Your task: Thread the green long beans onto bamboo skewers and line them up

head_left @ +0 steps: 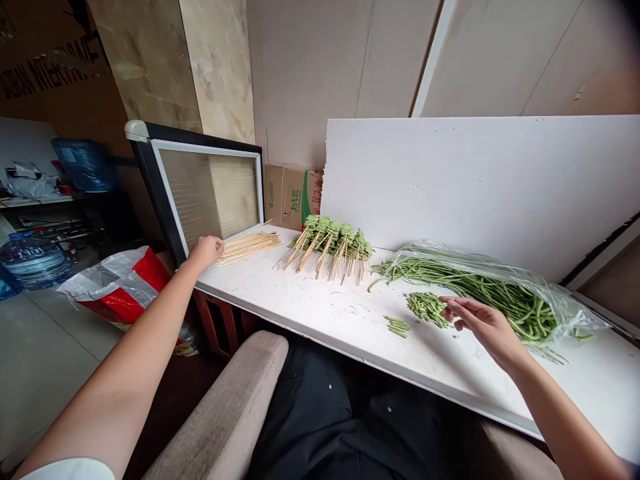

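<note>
Sitting at a long white table [325, 313], a person is working with both bare hands, seen from above; green beans are being threaded onto bamboo sticks, and the work is looking partly done.

A good heap of loaded skewers [333, 243] is lying at the back middle of the table, each one carrying a tight row of short green pieces, the bare stick ends pointing toward the viewer; a pile of bare skewers [249, 246] is waiting at the far left end, so plenty is left.

The left hand [206, 251] is resting at the near ends of those bare sticks with its fingers curled and touching them; whether it is actually gripping one cannot be told.

The right hand [483, 327] is hovering palm down with fingers spread loosely, holding nothing, its fingertips just beside a mound of cut bean pieces [427, 308]; a smaller cluster of pieces [397, 326] is lying near it on the left.

Long uncut beans [500, 297], thin, bright green and fresh-looking, are spilling from a clear plastic bag [565, 300] on the right side of the table, behind the right hand; most of them are lying whole.

A white board [475, 180] is leaning against the wall behind; a cardboard box [293, 197] is standing beside it.
</note>
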A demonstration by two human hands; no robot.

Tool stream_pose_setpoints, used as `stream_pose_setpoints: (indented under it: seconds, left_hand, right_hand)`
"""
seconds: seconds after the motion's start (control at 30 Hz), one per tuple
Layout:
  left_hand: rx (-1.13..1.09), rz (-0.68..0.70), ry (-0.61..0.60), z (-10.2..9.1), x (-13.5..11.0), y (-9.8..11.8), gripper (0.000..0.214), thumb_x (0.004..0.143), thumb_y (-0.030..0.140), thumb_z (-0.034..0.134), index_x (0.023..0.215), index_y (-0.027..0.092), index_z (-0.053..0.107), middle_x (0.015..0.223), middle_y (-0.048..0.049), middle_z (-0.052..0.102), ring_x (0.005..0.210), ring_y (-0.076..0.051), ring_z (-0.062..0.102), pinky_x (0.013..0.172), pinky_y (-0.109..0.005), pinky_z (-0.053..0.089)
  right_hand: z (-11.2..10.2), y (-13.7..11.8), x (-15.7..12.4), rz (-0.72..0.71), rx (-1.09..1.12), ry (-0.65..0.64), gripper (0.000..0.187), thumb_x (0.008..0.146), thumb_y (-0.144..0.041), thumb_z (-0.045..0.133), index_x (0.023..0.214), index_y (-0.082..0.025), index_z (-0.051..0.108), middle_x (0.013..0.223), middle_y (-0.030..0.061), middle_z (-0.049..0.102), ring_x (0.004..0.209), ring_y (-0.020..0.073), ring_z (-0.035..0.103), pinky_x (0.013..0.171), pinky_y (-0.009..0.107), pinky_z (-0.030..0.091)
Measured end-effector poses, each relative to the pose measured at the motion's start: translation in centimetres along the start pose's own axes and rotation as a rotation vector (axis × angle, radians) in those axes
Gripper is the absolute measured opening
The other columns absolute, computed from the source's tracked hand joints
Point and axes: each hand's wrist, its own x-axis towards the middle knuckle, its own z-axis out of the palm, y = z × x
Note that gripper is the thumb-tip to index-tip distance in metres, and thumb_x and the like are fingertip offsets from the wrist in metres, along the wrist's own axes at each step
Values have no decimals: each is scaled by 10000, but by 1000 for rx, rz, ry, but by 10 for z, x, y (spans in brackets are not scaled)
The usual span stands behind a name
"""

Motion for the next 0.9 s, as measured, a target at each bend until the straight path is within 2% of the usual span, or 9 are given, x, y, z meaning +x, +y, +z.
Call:
stream_pose_setpoints:
  seconds: [0.07,0.17,0.27,0.4,0.5,0.63,0.77,0.9]
  left_hand:
    - [-19,5,49,-4,6,7,213,819,280,661,954,162,776,1006,-142,805,950,-274,728,936,-346,552]
    - [-138,1,111,-4,10,27,274,791,304,704,997,147,791,1005,-139,813,916,-271,737,937,-361,567]
    - [-279,-79,78,5,5,53,229,730,301,744,901,156,793,972,-136,815,964,-293,736,943,-370,562]
    - [-403,-108,34,31,-14,78,197,715,343,745,793,165,774,838,-112,799,884,-286,736,804,-335,564]
    - [-517,-115,-11,56,-33,90,228,739,390,717,726,164,746,756,-93,775,730,-244,704,675,-308,526]
    - [-647,-108,-44,80,-53,103,319,801,457,664,673,167,700,675,-71,734,593,-193,632,589,-289,470]
    - [-745,-81,-44,79,-57,113,245,843,404,657,818,167,716,724,-73,761,712,-210,699,684,-294,517]
    - [-808,-27,-98,67,-57,125,184,906,342,660,927,161,683,825,-98,786,793,-216,745,764,-308,546]
  right_hand:
    - [-2,-1,2,-5,-54,-34,572,812,-789,740,1042,-274,831,967,112,789,799,250,684,638,363,556]
    - [-2,-4,3,-17,-131,-78,613,831,-800,714,1090,-257,827,1019,126,805,832,256,703,665,359,566]
    - [1,-6,1,-29,-184,-162,651,852,-809,684,1096,-222,826,1014,154,813,833,267,716,671,360,576]
    - [5,-8,-2,-20,-299,-263,673,860,-827,649,1076,-219,842,1076,168,824,926,314,758,726,379,609]
    - [11,-3,-1,-80,-427,-259,643,845,-820,664,1082,-256,861,1208,157,812,1021,349,765,807,413,627]
    - [31,11,5,-196,-585,-199,666,872,-823,602,1133,-267,858,1139,171,813,875,341,756,722,459,623]
    - [50,18,15,-370,-636,-159,627,946,-764,506,1088,-260,851,992,173,795,883,363,747,813,557,611]
    - [55,11,23,-397,-685,-195,482,1006,-569,480,1076,-268,849,1010,159,803,920,358,737,911,583,573]
